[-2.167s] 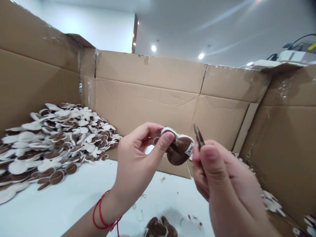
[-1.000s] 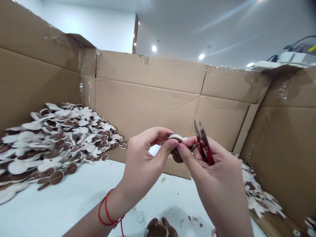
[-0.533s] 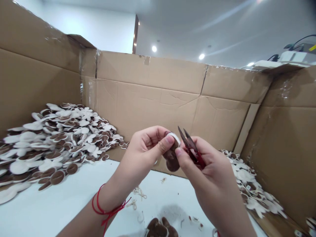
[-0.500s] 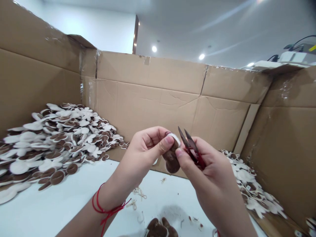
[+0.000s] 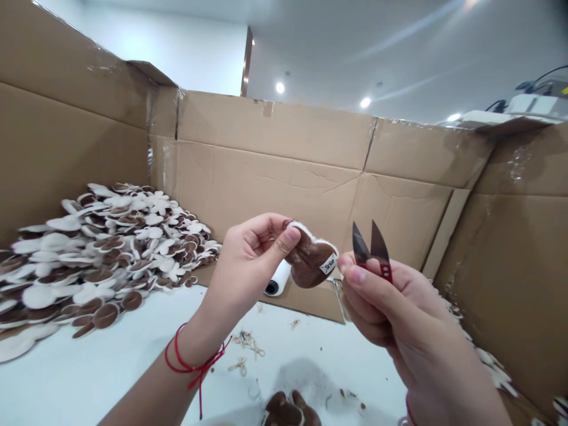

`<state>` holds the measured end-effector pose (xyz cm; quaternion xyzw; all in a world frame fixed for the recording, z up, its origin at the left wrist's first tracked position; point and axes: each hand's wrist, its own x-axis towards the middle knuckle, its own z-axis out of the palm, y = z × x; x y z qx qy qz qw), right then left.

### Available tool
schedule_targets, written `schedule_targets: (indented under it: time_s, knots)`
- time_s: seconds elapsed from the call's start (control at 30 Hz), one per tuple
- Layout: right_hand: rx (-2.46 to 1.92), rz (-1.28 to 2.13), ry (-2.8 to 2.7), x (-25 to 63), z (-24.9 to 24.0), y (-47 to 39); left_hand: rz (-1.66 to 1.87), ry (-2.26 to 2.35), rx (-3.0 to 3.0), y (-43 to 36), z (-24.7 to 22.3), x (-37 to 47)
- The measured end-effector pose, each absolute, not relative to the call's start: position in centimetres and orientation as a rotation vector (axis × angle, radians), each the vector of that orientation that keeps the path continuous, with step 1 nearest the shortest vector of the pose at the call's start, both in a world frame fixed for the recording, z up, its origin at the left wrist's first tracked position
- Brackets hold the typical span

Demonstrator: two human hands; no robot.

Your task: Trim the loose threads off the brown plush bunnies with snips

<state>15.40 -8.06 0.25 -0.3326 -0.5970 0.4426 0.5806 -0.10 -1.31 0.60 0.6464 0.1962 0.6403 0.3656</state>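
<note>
Between thumb and fingers, my left hand (image 5: 252, 260) pinches one end of a small brown plush piece (image 5: 304, 260) with a fuzzy white edge. A white label (image 5: 329, 264) with dark lettering sits on the piece's right side. My right hand (image 5: 399, 313) is closed around red-handled thread snips (image 5: 380, 248), whose dark blades point up and stand apart. The right thumb and forefinger meet beside the label's edge; whether they grip a thread there I cannot tell. Below, another brown plush piece (image 5: 288, 410) lies on the white table (image 5: 146, 343), partly cut off by the frame.
Large heaps of brown-and-white plush pieces lie at the left (image 5: 106, 242) and, partly behind my right arm, at the right (image 5: 494, 367). Cardboard walls (image 5: 275, 171) surround the table. A white roll (image 5: 279, 279) lies behind my left hand, and thread scraps (image 5: 248, 342) are scattered in front.
The plush piece has turned so that its label shows. My right hand has moved right, away from my left, carrying the snips, whose blades stand wider apart.
</note>
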Motion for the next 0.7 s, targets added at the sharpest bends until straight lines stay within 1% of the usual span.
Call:
schedule_targets:
  time_s: [0.17, 0.4, 0.53, 0.7]
  knots:
    - [-0.902, 0.988, -1.338, 16.2, 0.2, -8.5, 1.589, 0.574, 1.723, -1.5, 0.8, -0.3]
    - [-0.863, 0.813, -1.257, 16.7, 0.2, -8.4, 1.514, 0.537, 1.744, -1.4, 0.9, -0.3]
    - [-0.876, 0.796, -1.268, 16.9, 0.2, -7.9, 1.465, 0.505, 1.732, -1.4, 0.9, -0.3]
    - [-1.040, 0.711, -1.325, 17.1, 0.0, -6.7, 1.382, 0.450, 1.743, -1.4, 0.7, -0.1]
